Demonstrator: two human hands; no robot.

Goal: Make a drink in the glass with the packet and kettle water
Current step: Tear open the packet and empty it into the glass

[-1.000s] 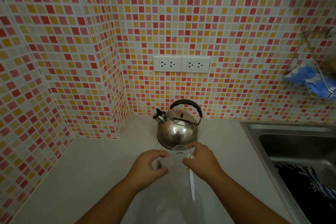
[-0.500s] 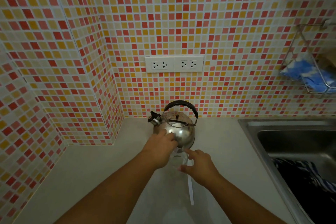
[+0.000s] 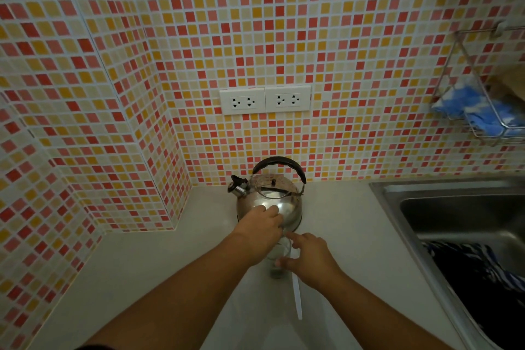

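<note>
Head view, left hand (image 3: 260, 229) beside kettle (image 3: 270, 202)

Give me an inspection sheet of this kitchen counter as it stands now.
Surface: pale counter, looks dry.
Job's things: steel kettle upright near the back wall, lid on; clear glass in front of it; white strip, perhaps the packet, lying beside the glass.
Clutter: nothing seen.
Hands: left hand against the kettle's body; right hand at the glass, forefinger out.
Cables: nothing seen; two wall sockets unused.
Surroundings: sink holding dark cloth; wire rack with blue cloth.
</note>
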